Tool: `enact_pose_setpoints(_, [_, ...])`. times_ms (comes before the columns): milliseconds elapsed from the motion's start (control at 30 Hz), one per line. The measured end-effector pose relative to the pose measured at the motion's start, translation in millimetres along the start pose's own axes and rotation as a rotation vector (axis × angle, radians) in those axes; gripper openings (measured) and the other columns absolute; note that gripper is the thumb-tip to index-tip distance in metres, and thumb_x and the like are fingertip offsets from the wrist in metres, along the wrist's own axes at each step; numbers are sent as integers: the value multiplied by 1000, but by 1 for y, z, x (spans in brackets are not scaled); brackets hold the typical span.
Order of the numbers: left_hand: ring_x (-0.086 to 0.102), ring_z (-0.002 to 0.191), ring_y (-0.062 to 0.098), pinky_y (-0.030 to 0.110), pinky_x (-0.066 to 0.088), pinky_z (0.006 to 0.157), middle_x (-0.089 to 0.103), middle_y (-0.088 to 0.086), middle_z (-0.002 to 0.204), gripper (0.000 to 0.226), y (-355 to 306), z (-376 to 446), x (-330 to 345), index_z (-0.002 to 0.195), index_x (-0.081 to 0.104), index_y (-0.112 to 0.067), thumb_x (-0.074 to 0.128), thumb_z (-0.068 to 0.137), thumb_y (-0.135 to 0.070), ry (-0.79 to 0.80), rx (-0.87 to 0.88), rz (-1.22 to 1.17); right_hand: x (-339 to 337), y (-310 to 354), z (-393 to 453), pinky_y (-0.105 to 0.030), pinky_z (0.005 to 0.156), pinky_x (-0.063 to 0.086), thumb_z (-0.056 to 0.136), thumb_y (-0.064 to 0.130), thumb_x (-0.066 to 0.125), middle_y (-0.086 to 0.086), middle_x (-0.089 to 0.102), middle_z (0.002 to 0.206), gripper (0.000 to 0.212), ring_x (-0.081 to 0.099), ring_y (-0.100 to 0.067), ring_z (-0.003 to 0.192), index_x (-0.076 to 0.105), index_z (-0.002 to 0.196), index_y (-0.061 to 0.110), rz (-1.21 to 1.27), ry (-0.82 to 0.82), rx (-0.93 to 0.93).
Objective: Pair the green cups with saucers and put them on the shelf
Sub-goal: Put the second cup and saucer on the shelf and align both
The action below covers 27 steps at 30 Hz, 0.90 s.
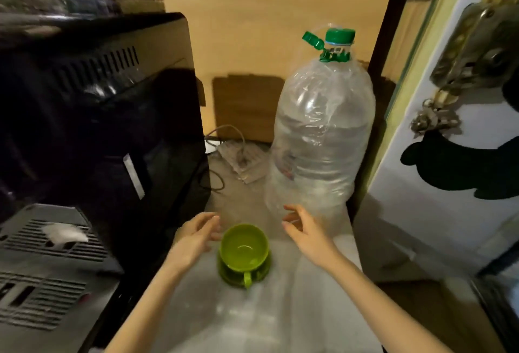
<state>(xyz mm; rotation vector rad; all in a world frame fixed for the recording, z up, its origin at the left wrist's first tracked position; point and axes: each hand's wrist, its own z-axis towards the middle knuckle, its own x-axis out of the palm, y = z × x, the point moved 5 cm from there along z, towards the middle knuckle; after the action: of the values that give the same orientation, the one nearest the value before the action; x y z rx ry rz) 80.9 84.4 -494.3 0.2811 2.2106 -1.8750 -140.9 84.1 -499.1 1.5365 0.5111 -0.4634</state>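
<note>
One green cup (243, 247) sits on its green saucer (245, 272) on the pale shelf surface (297, 296), handle toward the near edge, just in front of the large plastic water bottle (323, 139). The left hand (193, 240) and right hand (306, 236) flank it, fingers spread and grasping nothing. If it needs nudging farther in, push the saucer, not the cup, and avoid bumping the bottle

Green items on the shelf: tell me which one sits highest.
The green bottle cap atop the big clear bottle sits highest; the green cup and its saucer rest low on the shelf surface.
</note>
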Motion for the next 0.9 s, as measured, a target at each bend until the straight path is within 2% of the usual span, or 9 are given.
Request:
enact_pose_setpoints(100, [60,78,24,34,48,67,62,11,86,19,52,0,4,101,54,-10,43,93,-23,-3,-166,-27,25,-30,1,-28,84,44,91,20,53,-3,57,101,36,57,-18,94,50,125,10,48,2,114])
enact_pose_setpoints(167, [61,75,31,41,53,71,62,18,84,20,79,3,5,86,58,-9,45,92,-22,-36,-261,-45,41,-48,4,-34,86,45,91,19,52,-9,60,101,34,60,-25,95,52,122,6,80,1,182])
enact_pose_setpoints(233, [58,63,30,33,55,54,58,17,73,21,97,3,10,79,56,-6,45,91,-19,-84,-348,-111,56,-66,8,-41,83,49,92,17,50,-17,63,99,31,62,-34,95,54,118,2,113,1,250])
enact_pose_setpoints(333, [54,56,23,18,46,34,53,12,67,23,113,5,17,71,51,-12,42,92,-14,-126,-381,-117,77,-84,9,-32,56,49,94,16,44,-12,59,83,28,60,-25,65,53,116,1,270,16,405])
enact_pose_setpoints(467, [63,57,22,22,52,40,58,13,71,23,131,12,22,74,51,-13,40,94,-18,-86,-451,-141,100,-91,11,-27,39,50,98,17,35,-13,55,68,18,57,-25,54,45,112,10,444,124,573])
enact_pose_setpoints(567, [66,46,12,20,54,44,62,14,73,16,136,17,28,88,54,-8,41,93,-16,-26,-464,-148,110,-94,13,-29,40,53,97,14,34,-18,59,69,22,61,-28,55,43,113,1,457,178,607])
enact_pose_setpoints(667, [67,54,17,21,55,47,65,16,76,18,138,24,33,104,54,-5,52,87,-9,6,-434,-103,113,-99,19,-30,41,55,94,7,40,-19,61,68,16,64,-20,42,43,109,3,403,189,611])
enact_pose_setpoints(800, [69,72,27,27,59,54,64,18,94,29,138,29,35,101,51,-14,61,78,1,-25,-417,-9,114,-106,26,-31,44,57,86,-3,52,-17,65,69,17,66,-21,44,45,100,6,348,232,627])
enact_pose_setpoints(900, [69,71,27,29,59,57,64,19,95,29,140,31,35,99,50,-15,61,79,2,-11,-419,-18,114,-107,28,-33,47,58,85,-8,52,-19,65,70,19,66,-26,49,45,95,7,370,244,626])
